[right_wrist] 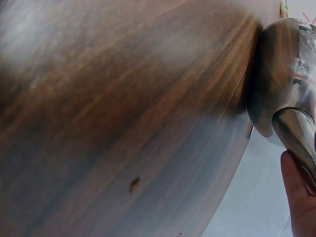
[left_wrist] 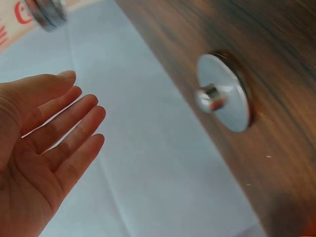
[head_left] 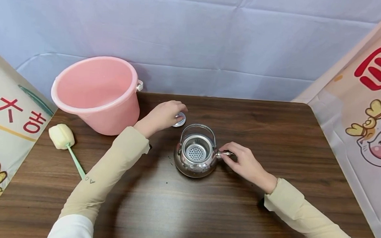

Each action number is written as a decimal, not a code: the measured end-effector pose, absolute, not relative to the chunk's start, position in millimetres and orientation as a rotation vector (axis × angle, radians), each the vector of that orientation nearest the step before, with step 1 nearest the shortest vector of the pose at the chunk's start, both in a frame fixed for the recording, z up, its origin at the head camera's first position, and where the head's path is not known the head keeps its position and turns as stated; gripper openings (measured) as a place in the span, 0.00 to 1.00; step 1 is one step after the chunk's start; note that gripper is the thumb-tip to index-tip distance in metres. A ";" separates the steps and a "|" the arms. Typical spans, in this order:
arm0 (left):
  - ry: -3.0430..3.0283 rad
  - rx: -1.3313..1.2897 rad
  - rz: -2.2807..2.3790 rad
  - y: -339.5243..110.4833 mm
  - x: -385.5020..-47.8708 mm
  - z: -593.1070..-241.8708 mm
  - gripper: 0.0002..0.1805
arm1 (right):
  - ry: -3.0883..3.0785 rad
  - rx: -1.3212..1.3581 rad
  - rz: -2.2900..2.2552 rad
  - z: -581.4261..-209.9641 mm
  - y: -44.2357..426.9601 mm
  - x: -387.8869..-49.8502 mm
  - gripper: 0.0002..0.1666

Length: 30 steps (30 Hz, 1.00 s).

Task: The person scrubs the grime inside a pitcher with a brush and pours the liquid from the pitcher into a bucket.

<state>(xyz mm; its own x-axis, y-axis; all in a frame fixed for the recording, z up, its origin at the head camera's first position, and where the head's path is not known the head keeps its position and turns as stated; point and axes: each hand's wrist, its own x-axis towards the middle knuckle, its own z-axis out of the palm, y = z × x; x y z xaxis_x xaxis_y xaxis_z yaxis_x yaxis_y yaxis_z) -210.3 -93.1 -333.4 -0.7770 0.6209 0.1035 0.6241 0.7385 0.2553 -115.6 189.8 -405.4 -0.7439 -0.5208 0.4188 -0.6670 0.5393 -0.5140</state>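
"Taking the steel kettle (head_left: 194,170) as the centre of the dial, where does the lid (left_wrist: 231,91) lie?"

"Resting on the worktop (head_left: 305,139), near the kettle at eleven o'clock, its knob (left_wrist: 212,97) seen in the left wrist view. The kettle itself stands upright near the middle of the worktop, uncovered, with a perforated strainer (head_left: 196,153) visible in its mouth and the bail handle (head_left: 199,125) raised toward twelve."

"State of the left grip (head_left: 163,115)?"

"Holding nothing. Fingers loosely extended, thumb apart from them, between ten and eleven o'clock. Seen from the head it overlaps the lid; the left wrist view shows a gap between the two."

"And the right grip (head_left: 244,161)?"

"Found at three o'clock, pinching the kettle's spout (right_wrist: 295,129). The right wrist view shows a fingertip at the metal."

"Surroundings?"

"Pink bucket (head_left: 122,117) at ten o'clock, its white fitting (head_left: 140,85) on the kettle side. At nine, a pale yellow tulip-shaped piece (head_left: 61,136) on a green stem (head_left: 76,159), which runs behind the left sleeve (head_left: 110,165). A pale backdrop sheet (head_left: 194,43) hangs at twelve; a printed sheet (head_left: 346,112) stands between two and three. One dark speck (head_left: 166,183) marks the worktop between seven and eight."
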 end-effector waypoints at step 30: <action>-2.453 -1.414 -0.353 -85.0 -148.7 -320.5 0.08 | -2.594 0.996 0.994 -404.1 189.9 -114.9 0.07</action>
